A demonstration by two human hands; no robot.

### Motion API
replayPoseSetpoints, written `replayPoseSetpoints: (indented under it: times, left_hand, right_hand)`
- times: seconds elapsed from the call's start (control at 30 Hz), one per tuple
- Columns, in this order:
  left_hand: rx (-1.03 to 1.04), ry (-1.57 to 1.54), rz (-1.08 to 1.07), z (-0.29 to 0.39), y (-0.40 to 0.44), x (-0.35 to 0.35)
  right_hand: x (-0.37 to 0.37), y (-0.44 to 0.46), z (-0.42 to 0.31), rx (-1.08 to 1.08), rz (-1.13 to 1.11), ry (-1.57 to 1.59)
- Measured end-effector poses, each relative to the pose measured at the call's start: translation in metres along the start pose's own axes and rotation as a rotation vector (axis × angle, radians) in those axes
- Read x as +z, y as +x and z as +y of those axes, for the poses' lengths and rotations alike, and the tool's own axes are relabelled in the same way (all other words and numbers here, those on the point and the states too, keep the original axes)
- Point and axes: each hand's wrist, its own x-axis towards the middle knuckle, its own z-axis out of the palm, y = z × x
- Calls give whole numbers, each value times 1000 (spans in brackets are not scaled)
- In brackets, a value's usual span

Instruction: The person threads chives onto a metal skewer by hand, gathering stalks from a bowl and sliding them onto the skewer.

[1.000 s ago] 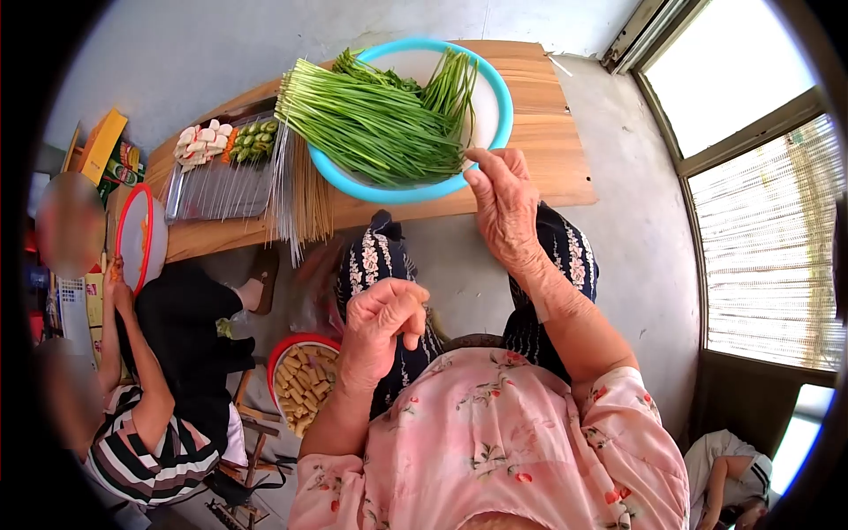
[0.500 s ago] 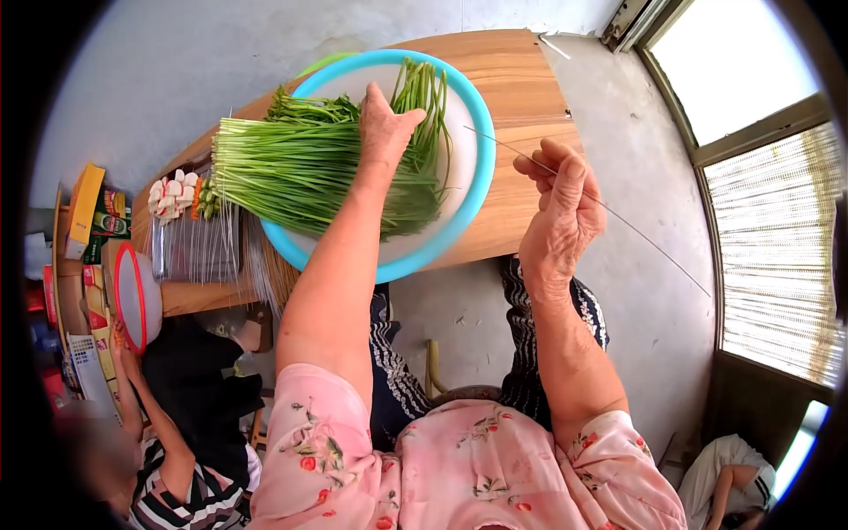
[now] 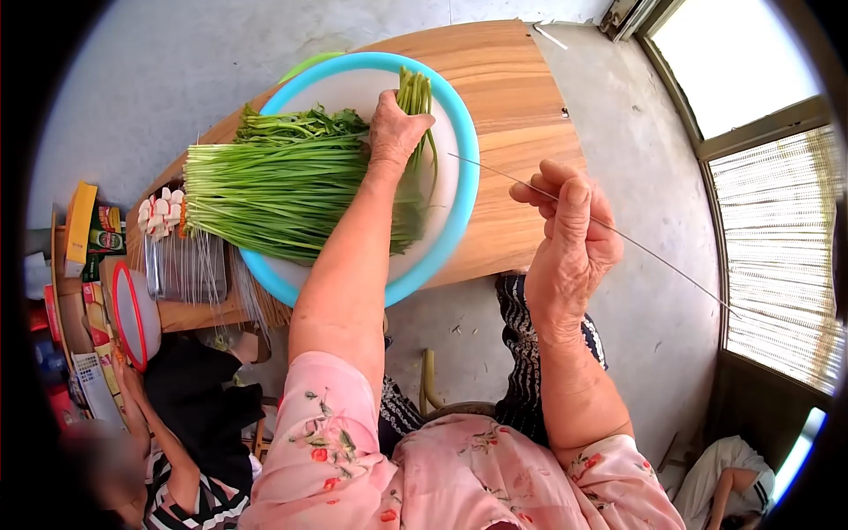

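Note:
My left hand (image 3: 397, 132) reaches over a white basin with a blue rim (image 3: 471, 185) and is closed on a small bunch of green stems (image 3: 415, 93), whose cut ends stick up past the thumb. Beside it in the basin lies a large bundle of long garlic chives (image 3: 274, 190), white ends to the left. Curly leafy greens (image 3: 291, 125) rest above the chives. My right hand (image 3: 570, 238), held right of the basin, pinches a thin metal skewer (image 3: 481, 166). One tip points toward the basin, the other toward the window; nothing is threaded on it.
The basin stands on a wooden table (image 3: 521, 97). To its left are a metal tray (image 3: 181, 274) with many skewers and some skewered white-and-red pieces (image 3: 161, 215). A person at lower left has a hand at a red-rimmed sieve (image 3: 130, 314). Another person (image 3: 729, 481) is at lower right.
The loosely spread stems are now gathered upright in my left hand. My right hand still holds the skewer, a little lower and further right. The view has shifted slightly.

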Motion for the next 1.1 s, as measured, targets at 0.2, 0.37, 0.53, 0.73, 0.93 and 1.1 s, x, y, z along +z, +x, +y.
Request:
replayPoseSetpoints:
  times: [0.2,0.37,0.53,0.73,0.93,1.1]
  left_hand:
    - [66,4,43,-3,-2,7]
    - [168,-562,155,1,-4,-2]
    - [367,-936,172,46,-4,-59]
    - [281,-1113,97,90,-20,-117]
    - [272,-1212,102,119,-46,-178]
    - [395,-1097,29,138,-75,-226]
  right_hand:
    - [-1,0,2,18,-51,-16]
    - [0,-1,2,62,-55,-82]
    - [-5,2,6,64,-37,-26]
    - [-11,1,5,59,3,53]
    - [-21,-4,10,81,-8,148]
    - [-27,-14,16,68,8,166]
